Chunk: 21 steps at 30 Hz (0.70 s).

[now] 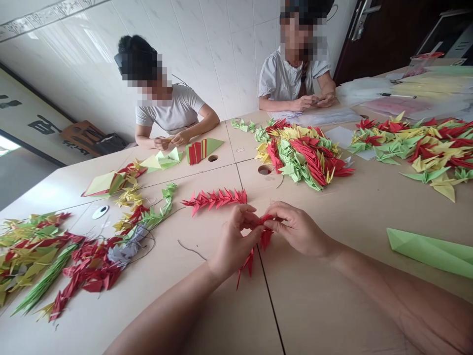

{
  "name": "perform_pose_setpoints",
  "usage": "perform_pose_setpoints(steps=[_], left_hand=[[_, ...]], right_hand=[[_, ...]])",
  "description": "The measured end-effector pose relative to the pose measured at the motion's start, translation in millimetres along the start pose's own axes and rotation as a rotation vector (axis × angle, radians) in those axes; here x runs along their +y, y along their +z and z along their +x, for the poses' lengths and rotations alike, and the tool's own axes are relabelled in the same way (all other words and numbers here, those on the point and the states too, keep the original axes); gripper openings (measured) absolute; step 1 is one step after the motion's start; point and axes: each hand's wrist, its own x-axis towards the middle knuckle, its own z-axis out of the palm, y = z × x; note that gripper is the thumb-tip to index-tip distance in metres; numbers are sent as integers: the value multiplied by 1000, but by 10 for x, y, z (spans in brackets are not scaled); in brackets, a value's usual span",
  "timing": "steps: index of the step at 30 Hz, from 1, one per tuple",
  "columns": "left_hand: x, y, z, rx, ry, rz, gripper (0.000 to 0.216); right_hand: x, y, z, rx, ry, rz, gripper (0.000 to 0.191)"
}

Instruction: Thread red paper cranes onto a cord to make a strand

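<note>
Both hands meet near the middle of the table around folded red paper. My left hand (236,239) is closed, thumb and fingers pinching the red folded paper (265,237) from the left. From the other side my right hand (297,228) pinches the same paper between thumb and fingers. Part of it is hidden by the fingertips. More red folded paper (247,266) hangs or lies just below my left hand. Just beyond my hands lies a row of red folded paper cranes (216,198). A dark string (192,249) lies left of my left wrist.
A big heap of red, green and yellow paper cranes (301,153) lies ahead, with another pile (436,148) at right. Strung cranes (92,261) cover the left side. A green paper sheet (428,251) lies near my right arm. Two people sit across the table, hands busy.
</note>
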Motion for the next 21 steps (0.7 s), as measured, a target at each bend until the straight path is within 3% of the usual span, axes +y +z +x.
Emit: perform_pose_setpoints(steps=[3,6,10,16,21], left_hand=[[30,-65,29,-24,-2,76,31],[36,-119,43,-176,-48,150,40],[-1,-120,30,-326,-91,65,44],[-67,-86,23,-355,-214,-218,35],[-55,-69,23,-307,-287,-314,34]], right_hand=[[-18,-40,26,38,105,96,29],[-33,-65,46,28,200,302,32],[-40,-59,41,4,260,473,32],[-14,-44,30,10,281,520,30],[-8,-49,35,14,270,511,29]])
